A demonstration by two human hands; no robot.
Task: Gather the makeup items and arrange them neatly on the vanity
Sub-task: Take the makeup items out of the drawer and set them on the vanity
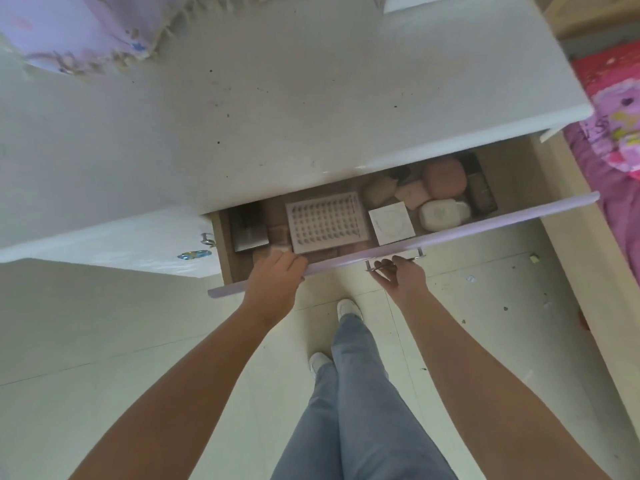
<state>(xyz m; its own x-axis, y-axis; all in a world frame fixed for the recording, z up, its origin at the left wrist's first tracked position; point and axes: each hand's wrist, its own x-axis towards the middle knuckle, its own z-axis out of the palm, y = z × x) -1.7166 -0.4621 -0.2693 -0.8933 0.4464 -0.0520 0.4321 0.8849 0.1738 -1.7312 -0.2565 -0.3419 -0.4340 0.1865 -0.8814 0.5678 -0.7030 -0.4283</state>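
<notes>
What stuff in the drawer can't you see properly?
Head view, the only one:
- Back of the drawer: hidden under the vanity top.
- Left hand fingertips: hidden behind the drawer front.
- Print on the white square box: too small to read.
- Dark case: partly shadowed, contents unclear.

Matt white vanity top (277,98) (speckled), glossy metal drawer handle (394,263), bare wood drawer wall (225,251), smooth floor tiles (104,341).

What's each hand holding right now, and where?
Right hand grips the drawer's metal handle. Left hand reaches over the drawer front; whether it holds anything cannot be told.
</notes>
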